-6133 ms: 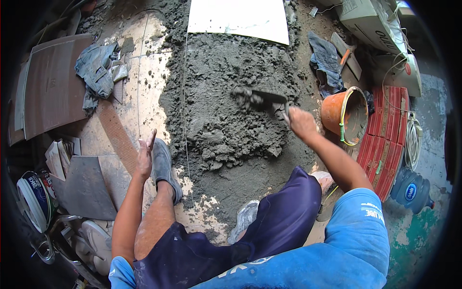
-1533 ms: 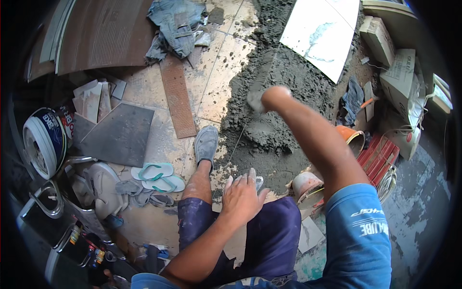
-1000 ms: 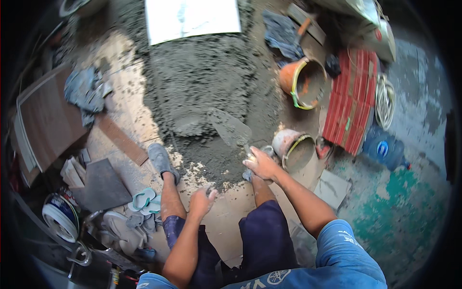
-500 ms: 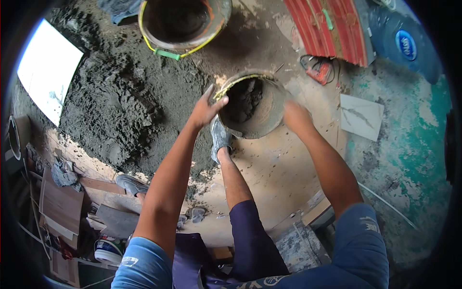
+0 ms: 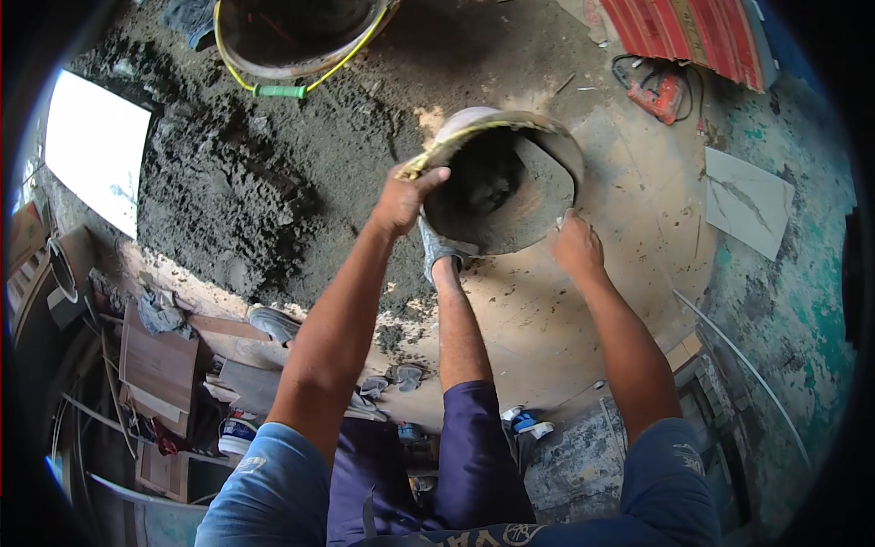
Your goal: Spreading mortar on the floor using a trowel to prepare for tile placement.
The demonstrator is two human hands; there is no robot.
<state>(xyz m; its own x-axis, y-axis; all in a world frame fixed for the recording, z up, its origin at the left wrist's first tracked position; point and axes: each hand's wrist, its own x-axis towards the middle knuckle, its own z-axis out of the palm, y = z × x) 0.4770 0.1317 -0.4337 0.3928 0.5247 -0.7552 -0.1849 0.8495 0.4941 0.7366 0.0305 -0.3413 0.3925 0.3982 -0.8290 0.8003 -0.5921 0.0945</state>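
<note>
My left hand (image 5: pixel 408 196) is closed on the yellow-crusted left rim of a grey bucket (image 5: pixel 488 239), which looks tilted with its opening toward me and dark wet mortar (image 5: pixel 488 178) inside. My right hand (image 5: pixel 576 242) has its fingers curled at the bucket's lower right rim, seemingly gripping it. The bucket is over the floor at the right edge of a spread of wet grey mortar (image 5: pixel 223 187), just above my right foot (image 5: pixel 437 246).
A larger bucket (image 5: pixel 305 59) with a green-handled bail stands above, a white tile (image 5: pixel 96 150) at left. Red packs (image 5: pixel 674 36), an orange power tool (image 5: pixel 656 96) and a loose tile (image 5: pixel 747 201) lie right. Boards (image 5: pixel 155 365), shoes and a thin rod (image 5: pixel 743 365) lie lower down.
My view has turned to the right. The trowel my right hand held is out of sight; both hands are now at the small bucket, which has moved slightly right and up since half a second ago.
</note>
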